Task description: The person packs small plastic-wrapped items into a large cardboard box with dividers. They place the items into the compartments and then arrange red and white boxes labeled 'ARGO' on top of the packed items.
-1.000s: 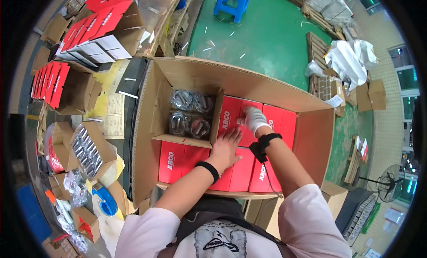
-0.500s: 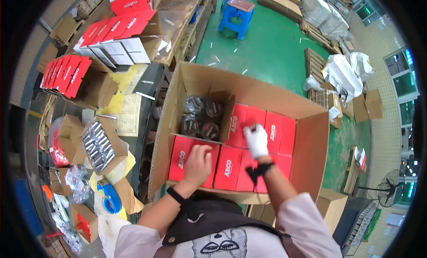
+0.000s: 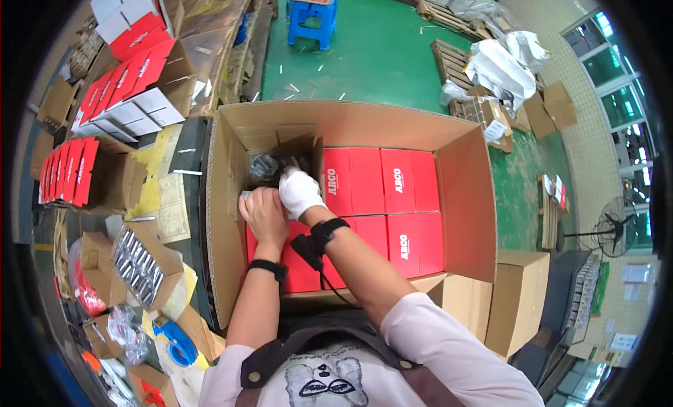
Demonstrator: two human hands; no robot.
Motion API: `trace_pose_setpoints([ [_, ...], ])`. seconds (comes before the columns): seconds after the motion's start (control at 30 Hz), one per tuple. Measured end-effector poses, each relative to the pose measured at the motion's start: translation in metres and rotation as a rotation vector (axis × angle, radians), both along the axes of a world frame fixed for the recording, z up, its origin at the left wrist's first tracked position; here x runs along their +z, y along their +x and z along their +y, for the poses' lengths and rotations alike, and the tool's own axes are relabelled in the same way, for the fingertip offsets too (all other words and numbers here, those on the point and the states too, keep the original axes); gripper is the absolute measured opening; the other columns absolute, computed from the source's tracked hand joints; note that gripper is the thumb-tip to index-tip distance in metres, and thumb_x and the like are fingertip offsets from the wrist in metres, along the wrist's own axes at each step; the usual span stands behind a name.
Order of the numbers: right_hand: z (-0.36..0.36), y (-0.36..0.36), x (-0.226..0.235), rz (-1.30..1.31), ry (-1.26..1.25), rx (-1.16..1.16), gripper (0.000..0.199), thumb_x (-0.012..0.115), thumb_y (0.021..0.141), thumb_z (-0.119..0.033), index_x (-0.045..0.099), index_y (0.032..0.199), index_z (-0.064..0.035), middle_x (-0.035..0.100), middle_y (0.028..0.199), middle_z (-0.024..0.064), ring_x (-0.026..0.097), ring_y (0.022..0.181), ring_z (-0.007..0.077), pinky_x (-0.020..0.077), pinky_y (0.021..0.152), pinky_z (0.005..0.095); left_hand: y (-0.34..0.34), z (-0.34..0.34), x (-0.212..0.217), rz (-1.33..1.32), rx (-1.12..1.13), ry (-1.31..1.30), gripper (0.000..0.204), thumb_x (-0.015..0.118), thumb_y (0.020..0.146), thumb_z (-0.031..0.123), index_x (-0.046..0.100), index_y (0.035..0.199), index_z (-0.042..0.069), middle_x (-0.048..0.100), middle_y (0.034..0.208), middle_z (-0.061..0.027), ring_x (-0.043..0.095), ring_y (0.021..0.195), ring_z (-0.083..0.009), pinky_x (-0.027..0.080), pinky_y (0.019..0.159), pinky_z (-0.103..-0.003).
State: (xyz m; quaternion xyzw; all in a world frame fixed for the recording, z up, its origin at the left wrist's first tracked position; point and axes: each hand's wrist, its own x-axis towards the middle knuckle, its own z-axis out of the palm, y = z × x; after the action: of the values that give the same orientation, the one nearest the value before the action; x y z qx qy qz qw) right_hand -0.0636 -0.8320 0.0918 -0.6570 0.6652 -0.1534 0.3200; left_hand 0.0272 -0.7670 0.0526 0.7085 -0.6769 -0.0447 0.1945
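A large open cardboard carton (image 3: 466, 204) stands in front of me, with rows of red boxes (image 3: 413, 239) in it. In its far left corner sits an open inner box (image 3: 317, 154) with clear plastic-wrapped items (image 3: 263, 166), partly covered by my hands. My right hand (image 3: 301, 194), in a white glove, reaches into this inner box; its fingers are bent and their tips are mostly hidden. Close beside it, my bare left hand (image 3: 265, 216) is at the near left edge of the inner box, fingers curled. What either hand grips does not show.
To the left, a bench holds red and white folded boxes (image 3: 133, 84), a box of metal tubes (image 3: 144, 263) and a blue tape roll (image 3: 175, 342). Closed cartons (image 3: 519, 302) stand at the right. A blue stool (image 3: 313, 18) is on the green floor beyond.
My right hand has moved left from over the red boxes into the inner box. My left hand has moved up to the inner box's near edge. The view has shifted.
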Motion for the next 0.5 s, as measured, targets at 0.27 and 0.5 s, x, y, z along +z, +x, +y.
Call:
trace_pose_setpoints([
  [0.27,-0.045,0.004,0.031,0.472,-1.007,0.044,0.028,0.052,0.085,-0.01,0.06,0.112,-0.0049,0.062,0.099,0.0169,0.062,0.093,0.0326,0.0494,0.078,0.046,0.001,-0.049,-0.056,-0.227,0.031,0.238,0.048,0.058,0.082,0.034,0.053,0.121,0.006,0.048,0.127,-0.0133,0.046,0.115,-0.0319,0.03,0.104,-0.047],
  [0.5,-0.064,0.024,-0.031,1.038,-0.624,0.099,0.017,0.053,0.081,-0.017,0.065,0.086,-0.0045,0.059,0.073,0.0101,0.058,0.064,0.0251,0.0461,0.057,0.0439,-0.009,-0.012,-0.077,-0.049,-0.083,0.192,0.055,0.046,0.09,0.032,0.044,0.136,0.003,0.042,0.141,-0.0188,0.032,0.136,-0.0376,0.019,0.116,-0.05],
])
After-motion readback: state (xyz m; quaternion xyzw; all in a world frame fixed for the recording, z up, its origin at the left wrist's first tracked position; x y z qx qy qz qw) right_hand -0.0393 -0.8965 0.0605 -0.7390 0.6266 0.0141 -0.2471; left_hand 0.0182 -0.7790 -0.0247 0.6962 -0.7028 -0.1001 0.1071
